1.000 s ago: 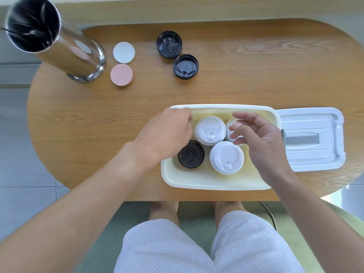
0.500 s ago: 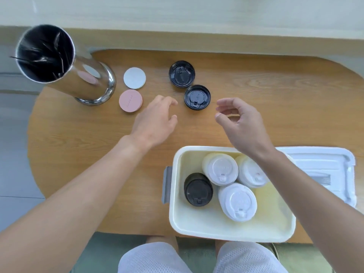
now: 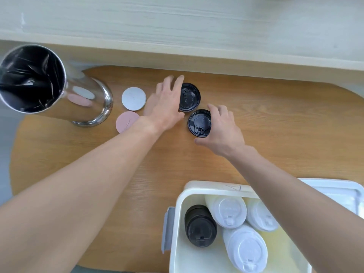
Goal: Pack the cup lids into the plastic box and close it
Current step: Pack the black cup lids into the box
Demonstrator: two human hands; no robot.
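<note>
Head view, taking the plastic box (image 3: 178, 229) at the near right as landmark: well beyond it to the left stand a steel bin (image 3: 59, 93) and two flat discs, grey (image 3: 134, 98) and pink (image 3: 126, 121). Next, the left hand (image 3: 167, 107) reaches with straight, slightly spread fingers along the far black lid (image 3: 190, 97). Right of that, the right hand (image 3: 220, 129) curls thumb and fingers round the near black lid (image 3: 199, 123). Both lids look light, thin and springy; a rim pinch seems best. Stacks of lids already sit inside the box.
</note>
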